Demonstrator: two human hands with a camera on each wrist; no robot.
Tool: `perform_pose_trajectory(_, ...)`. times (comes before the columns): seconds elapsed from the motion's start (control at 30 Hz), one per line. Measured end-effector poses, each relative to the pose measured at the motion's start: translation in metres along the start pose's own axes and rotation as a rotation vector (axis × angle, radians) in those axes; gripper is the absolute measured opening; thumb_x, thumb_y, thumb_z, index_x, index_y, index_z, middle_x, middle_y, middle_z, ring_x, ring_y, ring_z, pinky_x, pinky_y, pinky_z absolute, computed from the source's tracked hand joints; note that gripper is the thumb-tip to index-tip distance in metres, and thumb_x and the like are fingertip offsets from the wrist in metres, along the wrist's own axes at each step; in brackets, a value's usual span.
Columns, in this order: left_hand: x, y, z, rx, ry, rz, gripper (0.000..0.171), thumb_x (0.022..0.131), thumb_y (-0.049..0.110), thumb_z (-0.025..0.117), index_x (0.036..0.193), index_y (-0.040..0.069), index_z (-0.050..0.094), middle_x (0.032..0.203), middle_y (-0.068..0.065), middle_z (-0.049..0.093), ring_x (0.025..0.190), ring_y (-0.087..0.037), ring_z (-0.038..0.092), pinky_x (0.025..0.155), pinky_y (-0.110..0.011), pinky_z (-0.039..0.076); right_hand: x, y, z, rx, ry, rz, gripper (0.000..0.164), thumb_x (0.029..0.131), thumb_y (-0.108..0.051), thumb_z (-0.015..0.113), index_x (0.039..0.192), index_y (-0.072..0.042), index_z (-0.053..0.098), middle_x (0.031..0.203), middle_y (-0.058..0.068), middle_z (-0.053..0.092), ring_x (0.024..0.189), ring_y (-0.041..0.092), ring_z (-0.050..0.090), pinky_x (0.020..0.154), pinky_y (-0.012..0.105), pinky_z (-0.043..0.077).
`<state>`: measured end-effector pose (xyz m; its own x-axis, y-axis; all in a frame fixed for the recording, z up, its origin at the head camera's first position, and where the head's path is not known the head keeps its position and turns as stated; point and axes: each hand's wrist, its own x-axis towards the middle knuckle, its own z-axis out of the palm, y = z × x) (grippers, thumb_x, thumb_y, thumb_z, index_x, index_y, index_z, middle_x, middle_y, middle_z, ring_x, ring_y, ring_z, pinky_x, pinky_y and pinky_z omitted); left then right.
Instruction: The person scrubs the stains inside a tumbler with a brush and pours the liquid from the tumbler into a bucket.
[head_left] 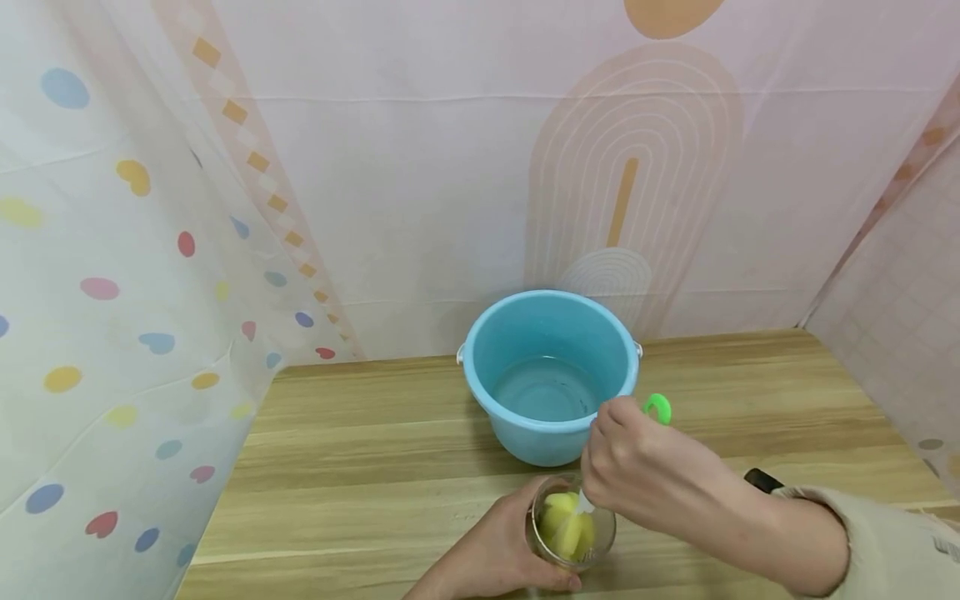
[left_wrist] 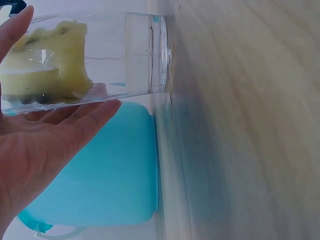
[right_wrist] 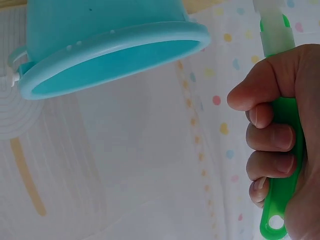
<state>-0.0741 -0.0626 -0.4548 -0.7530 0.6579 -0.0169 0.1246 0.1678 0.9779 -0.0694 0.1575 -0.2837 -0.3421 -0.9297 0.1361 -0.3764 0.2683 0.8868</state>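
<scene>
Wood-grained tabletop is spreading beneath. Near, the left hand is clasping an upright glass; the right hand is clenching a green-handled brush, its long axis slanting down from far right to near left, yellow sponge pointing into the glass. Farther, a blue bucket is standing before patterned cloth.

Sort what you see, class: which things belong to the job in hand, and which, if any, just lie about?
Belong to the job:
clear glass, held by the left fingers
yellow sponge, inside the glass
green handle, gripped by the right fingers
blue bucket, probably, standing close by

Just about:
patterned cloth, hanging behind
black object by the right sleeve, perhaps; unclear what
</scene>
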Motion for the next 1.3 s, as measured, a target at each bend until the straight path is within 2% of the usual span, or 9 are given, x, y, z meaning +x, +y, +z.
perform_pose_trajectory(0.13,-0.001,0.0,0.0,0.004,0.0,-0.007,0.082,0.076,0.025,0.096,0.145,0.033,0.051,0.132,0.01,0.063,0.114,-0.01,0.062,0.1,-0.027,0.049,0.004,0.004,0.005,-0.018,-0.022,-0.017,0.028,0.061,0.003,0.065,0.059,0.0,0.038,0.052,0.012,0.041,0.052,0.017,0.032,0.063,0.027,0.023)
perform_pose_trajectory(0.33,0.0,-0.001,-0.001,-0.005,-0.007,-0.007,0.087,0.077,0.024,0.095,0.149,0.037,0.048,0.136,0.01,0.061,0.117,-0.011,0.06,0.103,-0.028,0.047,0.008,0.007,0.014,-0.018,-0.02,-0.023,0.032,0.066,-0.002,0.065,0.058,-0.008,0.035,0.051,0.008,0.041,0.052,0.016,0.03,0.063,0.028,0.022)
perform_pose_trajectory(0.53,-0.001,-0.001,-0.001,0.001,-0.007,-0.013,0.083,0.076,0.022,0.096,0.144,0.034,0.051,0.132,0.01,0.063,0.116,-0.011,0.061,0.103,-0.029,0.047,0.006,0.008,0.018,-0.007,-0.02,-0.036,0.027,0.07,-0.004,0.066,0.057,-0.009,0.043,0.052,0.009,0.045,0.051,0.017,0.033,0.062,0.027,0.023)
perform_pose_trajectory(0.73,-0.001,0.0,0.0,0.008,-0.003,-0.031,0.082,0.076,0.024,0.096,0.143,0.035,0.051,0.13,0.011,0.063,0.115,-0.01,0.06,0.104,-0.029,0.046,0.0,0.009,0.021,-0.011,-0.055,-0.045,0.033,0.075,-0.009,0.066,0.058,-0.012,0.038,0.051,0.007,0.039,0.051,0.016,0.031,0.061,0.027,0.024)
perform_pose_trajectory(1.0,0.0,0.001,0.001,0.029,0.005,-0.03,0.082,0.075,0.025,0.096,0.143,0.035,0.051,0.132,0.012,0.062,0.119,-0.01,0.058,0.106,-0.03,0.045,-0.011,0.012,0.022,0.025,-0.044,-0.031,0.029,0.073,0.002,0.053,0.056,-0.007,0.031,0.05,0.008,0.036,0.05,0.015,0.028,0.058,0.025,0.021)
perform_pose_trajectory(1.3,-0.001,0.0,0.0,0.01,0.012,-0.036,0.084,0.074,0.025,0.097,0.144,0.034,0.052,0.136,0.012,0.061,0.124,-0.01,0.056,0.107,-0.03,0.044,-0.021,0.012,0.018,0.05,-0.013,-0.002,0.015,0.065,0.014,0.04,0.056,0.003,0.035,0.049,0.014,0.039,0.049,0.018,0.029,0.058,0.025,0.021)
